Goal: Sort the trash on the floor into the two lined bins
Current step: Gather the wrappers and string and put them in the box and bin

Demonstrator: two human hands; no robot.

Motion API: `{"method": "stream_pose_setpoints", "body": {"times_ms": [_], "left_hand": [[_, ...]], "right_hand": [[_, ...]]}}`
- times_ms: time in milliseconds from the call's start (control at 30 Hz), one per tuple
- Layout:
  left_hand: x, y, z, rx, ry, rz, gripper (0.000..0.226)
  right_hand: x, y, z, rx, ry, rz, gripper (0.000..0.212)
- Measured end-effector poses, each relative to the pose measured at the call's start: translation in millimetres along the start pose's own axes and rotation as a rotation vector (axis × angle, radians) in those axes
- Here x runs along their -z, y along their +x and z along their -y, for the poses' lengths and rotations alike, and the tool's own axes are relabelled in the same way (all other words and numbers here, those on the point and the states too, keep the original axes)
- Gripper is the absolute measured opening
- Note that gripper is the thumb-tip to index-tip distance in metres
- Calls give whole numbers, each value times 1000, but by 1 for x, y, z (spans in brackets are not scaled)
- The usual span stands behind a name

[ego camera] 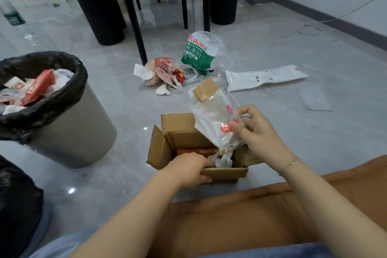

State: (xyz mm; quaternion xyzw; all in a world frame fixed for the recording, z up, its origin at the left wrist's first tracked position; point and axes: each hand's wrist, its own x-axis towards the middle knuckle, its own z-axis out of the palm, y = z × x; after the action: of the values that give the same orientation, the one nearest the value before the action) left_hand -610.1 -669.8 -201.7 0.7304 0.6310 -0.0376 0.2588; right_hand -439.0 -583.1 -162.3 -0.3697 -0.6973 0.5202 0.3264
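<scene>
- One open cardboard box (167, 144) sits on the grey floor (272, 132) just in front of the person's knees, flaps up; something orange lies inside it.
- The left hand (188, 170) grips the box's near flap, fingers curled over its edge.
- The right hand (253, 130) pinches one clear plastic wrapper (213, 115) — thumb on its red sticker — and holds it tilted over the box's right side, lower end dipping inside.
- Two bins with black liners: one grey bin (69, 132) left of the box, its top heaped with red and white packaging; a second bin (16, 211) shows only partly at the lower left corner.
- Loose trash farther out on the floor, well apart from the box — one green-and-white water-pack wrapper (199, 52), one bundle of red-printed bags (163, 73), one white mailer pouch (263, 78), one flat clear film (314, 98) to its right.
- Two plastic bottles (13, 16) with green labels stand far off, one at the left edge, one by the back wall.
</scene>
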Motion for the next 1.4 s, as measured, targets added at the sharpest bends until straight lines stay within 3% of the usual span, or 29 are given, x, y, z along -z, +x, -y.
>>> {"method": "stream_pose_setpoints", "body": {"times_ms": [233, 400, 567, 700, 800, 867, 933, 1033, 1167, 1267, 1400], "left_hand": [[-9, -11, -7, -50, 178, -103, 13], [-17, -17, -7, -53, 174, -174, 12], [-23, -19, -18, -66, 245, -320, 12], [-30, -20, -17, -63, 264, -358, 40], [-25, -19, -15, -137, 102, -578, 43], [-13, -14, -9, -78, -6, -701, 37], [2, -4, 2, 22, -22, -607, 35], [16, 11, 11, 112, 38, -251, 38], [27, 28, 8, 210, 30, 34, 39], [25, 32, 9, 226, -60, 112, 34], [17, 39, 11, 237, -11, 67, 28]], "right_hand": [[-11, 15, -21, 251, -606, 151, 32], [-21, 6, -37, 448, -969, 213, 29], [-27, 13, -34, 283, -1206, 286, 31], [-29, 14, -30, 226, -1278, 330, 25], [-21, 18, -33, 174, -1237, 323, 20], [-13, 19, -36, 154, -1187, 320, 22], [-11, 18, -37, 175, -1147, 340, 27], [-20, 15, -39, 246, -1185, 357, 24], [-23, 15, -41, 212, -1300, 368, 15], [-24, 16, -41, 156, -1354, 357, 11], [-25, 17, -42, 135, -1309, 336, 15]]}}
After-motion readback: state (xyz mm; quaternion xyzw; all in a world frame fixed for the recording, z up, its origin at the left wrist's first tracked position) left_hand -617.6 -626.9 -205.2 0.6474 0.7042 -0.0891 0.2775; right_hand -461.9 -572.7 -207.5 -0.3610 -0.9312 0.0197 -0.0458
